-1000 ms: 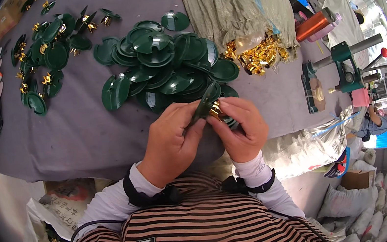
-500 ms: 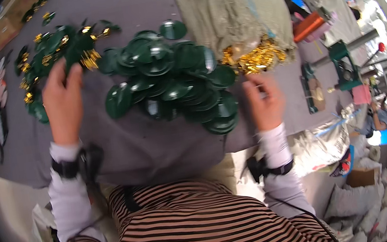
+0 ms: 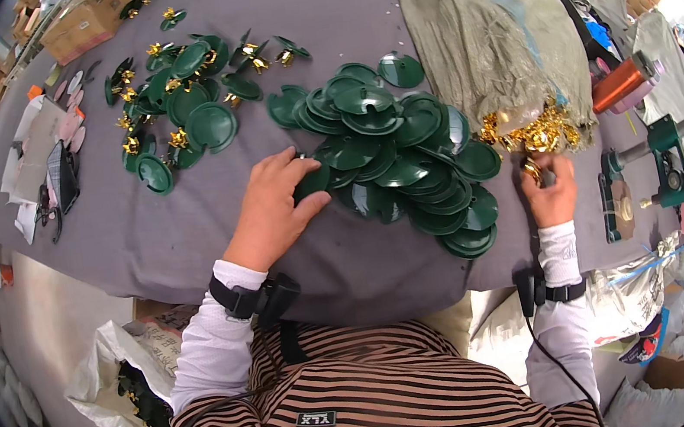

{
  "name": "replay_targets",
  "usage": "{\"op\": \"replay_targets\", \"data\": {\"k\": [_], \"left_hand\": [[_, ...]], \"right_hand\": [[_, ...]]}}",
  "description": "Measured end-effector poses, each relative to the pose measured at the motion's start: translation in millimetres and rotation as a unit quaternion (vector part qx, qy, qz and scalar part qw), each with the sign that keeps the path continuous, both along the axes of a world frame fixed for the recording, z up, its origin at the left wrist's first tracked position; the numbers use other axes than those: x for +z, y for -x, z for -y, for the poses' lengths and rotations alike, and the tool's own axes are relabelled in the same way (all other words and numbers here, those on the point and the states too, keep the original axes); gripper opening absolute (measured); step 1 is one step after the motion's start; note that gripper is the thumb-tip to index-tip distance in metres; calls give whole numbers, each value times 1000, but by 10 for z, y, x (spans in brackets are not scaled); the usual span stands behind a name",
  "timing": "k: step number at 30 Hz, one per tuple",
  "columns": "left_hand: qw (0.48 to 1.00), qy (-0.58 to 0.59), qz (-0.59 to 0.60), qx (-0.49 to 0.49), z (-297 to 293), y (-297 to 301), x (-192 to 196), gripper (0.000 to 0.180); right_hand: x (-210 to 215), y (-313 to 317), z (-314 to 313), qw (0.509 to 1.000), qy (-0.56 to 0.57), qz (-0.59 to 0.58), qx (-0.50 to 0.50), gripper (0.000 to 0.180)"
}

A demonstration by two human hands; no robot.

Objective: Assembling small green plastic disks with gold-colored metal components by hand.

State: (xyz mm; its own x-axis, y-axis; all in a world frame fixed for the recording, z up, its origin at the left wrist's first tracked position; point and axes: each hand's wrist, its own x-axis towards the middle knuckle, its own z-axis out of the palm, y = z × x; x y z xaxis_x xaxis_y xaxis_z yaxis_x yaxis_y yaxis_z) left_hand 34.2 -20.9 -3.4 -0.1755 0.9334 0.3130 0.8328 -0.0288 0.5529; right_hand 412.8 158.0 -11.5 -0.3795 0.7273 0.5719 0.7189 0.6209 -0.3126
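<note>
A heap of overlapping dark green plastic discs [image 3: 419, 172] lies on the grey cloth in front of me. At its left edge, my left hand [image 3: 271, 206] has thumb and fingers around the rim of one green disc [image 3: 313, 182]. My right hand [image 3: 551, 193] pinches a small shiny gold piece [image 3: 534, 171], just below a pile of gold pieces [image 3: 536, 129] at the mouth of a woven sack [image 3: 475, 37]. Farther left, green discs with gold pieces attached [image 3: 187, 104] are scattered in a loose group.
A cardboard box [image 3: 80, 27] stands at the far left. Papers and a dark case [image 3: 65, 174] lie along the left edge. On the right are an orange bottle [image 3: 625, 82] and a green hand press [image 3: 668, 159]. An open white sack [image 3: 120, 376] sits below the table.
My left hand has moved right, from the scattered group to the disc heap, and now grips a disc. My right hand now shows a gold piece in its fingers. The view has shifted.
</note>
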Motion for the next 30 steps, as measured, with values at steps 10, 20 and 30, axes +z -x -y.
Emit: {"op": "replay_targets", "data": {"k": [10, 20, 30], "left_hand": [[972, 133, 175, 79, -90, 179, 200, 60], [833, 52, 550, -34, 72, -721, 306, 36], [966, -67, 249, -6, 200, -1056, 342, 23]], "right_hand": [[152, 217, 360, 919, 164, -358, -15, 31], [476, 1259, 1246, 935, 152, -226, 227, 30], [465, 1211, 1315, 954, 124, -206, 182, 29]]}}
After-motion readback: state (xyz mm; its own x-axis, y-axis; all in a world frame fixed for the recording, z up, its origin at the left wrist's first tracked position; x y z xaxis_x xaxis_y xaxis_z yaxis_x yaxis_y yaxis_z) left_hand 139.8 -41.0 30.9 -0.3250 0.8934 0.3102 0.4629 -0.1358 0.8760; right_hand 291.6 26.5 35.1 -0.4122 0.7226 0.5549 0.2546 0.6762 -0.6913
